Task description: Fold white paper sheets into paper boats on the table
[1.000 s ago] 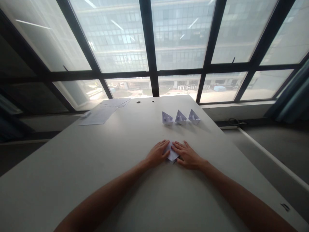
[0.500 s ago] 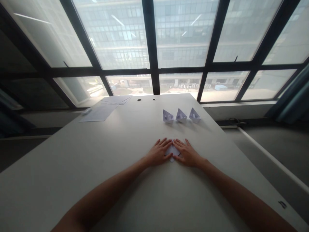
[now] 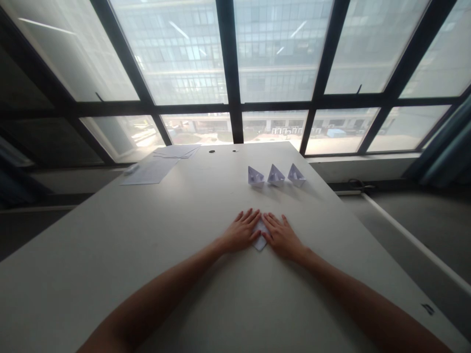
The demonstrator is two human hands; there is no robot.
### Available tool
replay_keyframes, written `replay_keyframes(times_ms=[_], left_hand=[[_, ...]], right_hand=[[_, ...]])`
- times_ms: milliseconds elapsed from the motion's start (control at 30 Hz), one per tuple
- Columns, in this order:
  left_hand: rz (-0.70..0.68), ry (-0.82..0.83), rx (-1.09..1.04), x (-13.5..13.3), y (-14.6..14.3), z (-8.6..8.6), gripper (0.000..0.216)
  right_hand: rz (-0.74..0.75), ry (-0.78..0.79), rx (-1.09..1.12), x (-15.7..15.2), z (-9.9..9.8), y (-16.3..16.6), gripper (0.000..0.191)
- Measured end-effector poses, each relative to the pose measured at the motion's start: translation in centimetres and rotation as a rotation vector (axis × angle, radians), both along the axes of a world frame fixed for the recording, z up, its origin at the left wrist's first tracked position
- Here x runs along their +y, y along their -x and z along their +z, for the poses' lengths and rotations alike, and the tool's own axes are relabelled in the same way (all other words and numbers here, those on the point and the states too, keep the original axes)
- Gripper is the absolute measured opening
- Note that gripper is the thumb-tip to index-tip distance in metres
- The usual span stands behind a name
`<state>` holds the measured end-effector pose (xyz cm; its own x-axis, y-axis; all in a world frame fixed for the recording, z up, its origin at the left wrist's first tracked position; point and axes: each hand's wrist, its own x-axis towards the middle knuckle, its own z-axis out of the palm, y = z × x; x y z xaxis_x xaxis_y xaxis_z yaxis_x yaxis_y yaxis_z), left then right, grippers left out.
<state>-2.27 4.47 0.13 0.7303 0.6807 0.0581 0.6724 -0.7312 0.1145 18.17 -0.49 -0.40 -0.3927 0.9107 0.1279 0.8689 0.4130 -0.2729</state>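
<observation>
A small folded piece of white paper [image 3: 260, 241] lies flat on the white table [image 3: 184, 220], mostly covered by my hands. My left hand [image 3: 241, 231] presses on its left side with fingers stretched flat. My right hand [image 3: 281, 236] presses on its right side, fingers likewise flat and together. Only the paper's lower corner and a strip between the hands show. Beyond the hands stand three folded paper boats [image 3: 275, 175] in a row.
Loose paper sheets [image 3: 152, 170] lie at the table's far left, near two small holes [image 3: 222, 151] in the tabletop. A large window with dark frames [image 3: 228, 73] rises behind the table. The table's right edge drops to a floor with a white strip [image 3: 412, 240].
Both hands have slid closer together over the paper, covering more of it. The paper now shows less between them.
</observation>
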Motion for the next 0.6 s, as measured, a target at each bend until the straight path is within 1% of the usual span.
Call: replay_keyframes(times_ms=[100, 200, 300, 367, 433, 467, 533, 600], left_hand=[[-0.014, -0.005, 0.021, -0.1, 0.1, 0.3, 0.077], [-0.026, -0.001, 0.026, -0.2, 0.2, 0.6, 0.090], [-0.028, 0.017, 0.038, -0.3, 0.2, 0.7, 0.097], [-0.028, 0.023, 0.039, -0.3, 0.1, 0.8, 0.098], [-0.026, 0.016, 0.027, -0.3, 0.1, 0.7, 0.099], [-0.025, 0.007, 0.017, -0.4, 0.0, 0.7, 0.099], [-0.023, -0.015, -0.008, -0.4, 0.0, 0.5, 0.098], [-0.022, -0.034, -0.029, -0.3, 0.0, 0.2, 0.090]], right_hand=[[-0.171, 0.037, -0.053, 0.5, -0.5, -0.1, 0.060], [-0.319, 0.050, -0.097, 1.2, -0.9, -0.8, 0.058], [-0.410, 0.012, -0.098, 1.8, -1.0, -1.9, 0.056], [-0.438, -0.026, -0.057, 1.8, -0.9, -2.2, 0.056], [-0.400, -0.062, 0.001, 1.7, -0.5, -2.2, 0.056], [-0.344, -0.077, 0.031, 1.6, -0.3, -2.0, 0.057], [-0.174, -0.082, 0.072, 1.2, 0.0, -1.4, 0.058], [0.005, -0.044, 0.066, 0.9, 0.3, -0.8, 0.060]])
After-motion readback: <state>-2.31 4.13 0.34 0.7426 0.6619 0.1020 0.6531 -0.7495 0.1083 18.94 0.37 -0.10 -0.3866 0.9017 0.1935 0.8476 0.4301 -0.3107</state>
